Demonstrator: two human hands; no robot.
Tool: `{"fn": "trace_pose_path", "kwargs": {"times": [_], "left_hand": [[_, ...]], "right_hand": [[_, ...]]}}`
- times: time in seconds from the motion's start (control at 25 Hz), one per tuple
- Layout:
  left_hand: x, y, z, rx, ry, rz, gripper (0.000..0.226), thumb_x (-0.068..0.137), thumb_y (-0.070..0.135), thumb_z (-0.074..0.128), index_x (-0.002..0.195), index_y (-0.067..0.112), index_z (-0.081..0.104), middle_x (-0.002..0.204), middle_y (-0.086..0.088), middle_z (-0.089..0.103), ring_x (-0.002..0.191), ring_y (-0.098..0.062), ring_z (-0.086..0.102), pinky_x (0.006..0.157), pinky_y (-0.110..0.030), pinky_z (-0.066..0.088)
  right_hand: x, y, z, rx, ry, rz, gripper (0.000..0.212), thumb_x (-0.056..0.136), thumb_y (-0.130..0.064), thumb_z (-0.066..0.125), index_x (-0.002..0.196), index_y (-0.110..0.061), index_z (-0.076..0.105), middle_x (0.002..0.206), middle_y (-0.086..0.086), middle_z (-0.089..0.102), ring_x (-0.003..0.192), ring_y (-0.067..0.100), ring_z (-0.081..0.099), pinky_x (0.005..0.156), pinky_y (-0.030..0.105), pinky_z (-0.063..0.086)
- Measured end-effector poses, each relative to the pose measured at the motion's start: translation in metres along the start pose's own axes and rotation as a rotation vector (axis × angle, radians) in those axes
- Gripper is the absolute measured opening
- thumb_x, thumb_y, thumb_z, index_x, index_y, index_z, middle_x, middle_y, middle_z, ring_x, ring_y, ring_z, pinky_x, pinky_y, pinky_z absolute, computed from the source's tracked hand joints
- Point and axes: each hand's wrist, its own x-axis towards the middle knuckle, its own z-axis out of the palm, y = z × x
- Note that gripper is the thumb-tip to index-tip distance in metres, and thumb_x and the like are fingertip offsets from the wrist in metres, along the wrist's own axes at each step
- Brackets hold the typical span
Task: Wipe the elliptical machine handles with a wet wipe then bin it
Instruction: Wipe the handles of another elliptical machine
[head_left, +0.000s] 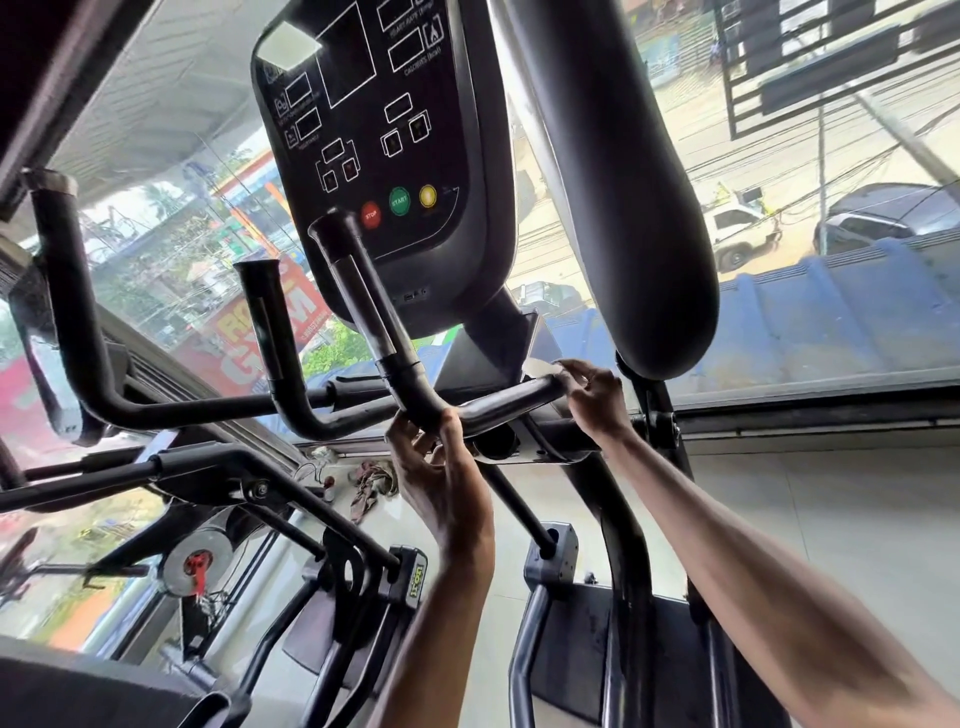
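Both hands meet the black handle (498, 402): the left hand (441, 483) curls round its bend, and the right hand (597, 397) pinches a pale wipe (543, 370) at its end.

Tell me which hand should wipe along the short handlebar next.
Right. The right hand pinches what looks like the white wipe at the end of the handlebar, so it can slide along; the left hand grips the bend, apparently without a wipe.

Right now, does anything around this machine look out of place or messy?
A crumpled rag lies on the floor below the window, beyond the handles, near some loose wires. It looks dropped rather than put away.
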Motion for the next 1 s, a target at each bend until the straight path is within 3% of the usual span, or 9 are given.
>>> {"fn": "trace_pose_path", "kwargs": {"times": [0.12,0.28,0.36,0.44,0.56,0.64,0.76,0.92,1.0], "left_hand": [[0.001,-0.005,-0.001,0.001,-0.015,-0.002,0.037,0.081,0.047,0.065,0.110,0.024,0.063,0.109,-0.010,0.069,0.097,-0.033,0.067,0.082,-0.051,0.056],[0.005,-0.009,-0.002,0.001,-0.016,-0.008,0.041,0.079,0.051,0.065,0.109,0.023,0.063,0.106,-0.010,0.071,0.094,-0.028,0.069,0.081,-0.051,0.056],[0.005,-0.009,-0.002,-0.007,-0.020,-0.019,0.043,0.078,0.051,0.064,0.110,0.021,0.063,0.105,-0.010,0.071,0.094,-0.028,0.069,0.079,-0.046,0.056],[0.004,-0.007,-0.003,-0.023,-0.019,-0.027,0.039,0.080,0.047,0.066,0.109,0.020,0.064,0.101,-0.006,0.071,0.093,-0.026,0.069,0.076,-0.041,0.055],[0.004,-0.007,-0.004,-0.012,-0.018,-0.017,0.027,0.087,0.035,0.069,0.108,0.020,0.065,0.099,0.000,0.071,0.088,-0.011,0.067,0.073,-0.031,0.050],[0.005,-0.009,-0.004,-0.019,-0.023,-0.013,0.030,0.083,0.041,0.068,0.107,0.023,0.066,0.101,-0.004,0.071,0.088,-0.014,0.067,0.073,-0.032,0.051],[0.006,-0.010,-0.003,-0.025,-0.016,-0.004,0.035,0.079,0.047,0.065,0.106,0.025,0.065,0.105,-0.008,0.071,0.091,-0.025,0.068,0.076,-0.039,0.055],[0.005,-0.010,-0.001,-0.034,-0.007,0.005,0.028,0.083,0.037,0.065,0.106,0.022,0.064,0.104,-0.007,0.071,0.089,-0.018,0.066,0.075,-0.031,0.053],[0.007,-0.010,-0.001,-0.032,-0.005,0.006,0.022,0.083,0.036,0.065,0.102,0.025,0.063,0.100,-0.001,0.071,0.087,-0.016,0.067,0.073,-0.029,0.051]], "right_hand": [[-0.002,-0.008,0.001,0.011,-0.007,0.023,0.022,0.089,-0.024,0.063,0.097,-0.008,0.076,0.097,0.007,0.078,0.102,0.024,0.070,0.092,0.032,0.050],[-0.014,-0.004,-0.001,-0.058,-0.058,-0.245,0.037,0.090,-0.044,0.057,0.108,-0.019,0.078,0.106,0.002,0.077,0.107,0.021,0.068,0.095,0.035,0.050],[-0.005,-0.001,-0.001,-0.095,-0.069,-0.117,0.045,0.087,-0.046,0.050,0.107,-0.016,0.075,0.102,0.006,0.076,0.103,0.024,0.068,0.087,0.032,0.048],[0.008,-0.005,0.001,-0.094,-0.136,0.026,0.059,0.083,-0.051,0.042,0.120,-0.014,0.071,0.112,0.007,0.074,0.111,0.024,0.065,0.088,0.026,0.043],[0.018,-0.012,0.000,-0.106,-0.225,0.044,0.064,0.085,-0.047,0.042,0.131,-0.009,0.065,0.126,0.012,0.069,0.122,0.025,0.059,0.098,0.026,0.038],[0.006,-0.015,-0.007,-0.060,-0.166,0.049,0.058,0.083,-0.046,0.049,0.122,-0.010,0.071,0.118,0.008,0.074,0.119,0.024,0.064,0.101,0.029,0.045],[-0.035,-0.028,-0.015,-0.063,-0.077,-0.142,0.049,0.090,-0.053,0.056,0.116,-0.017,0.076,0.115,-0.002,0.077,0.112,0.014,0.069,0.098,0.034,0.052],[-0.090,-0.063,-0.010,0.024,0.019,-0.631,0.020,0.103,-0.019,0.065,0.116,-0.012,0.077,0.122,-0.006,0.074,0.117,0.004,0.065,0.105,0.024,0.048],[-0.087,-0.056,-0.006,-0.019,0.031,-0.646,0.021,0.104,-0.021,0.063,0.117,-0.012,0.078,0.122,-0.002,0.075,0.117,0.010,0.067,0.105,0.025,0.048]]}}
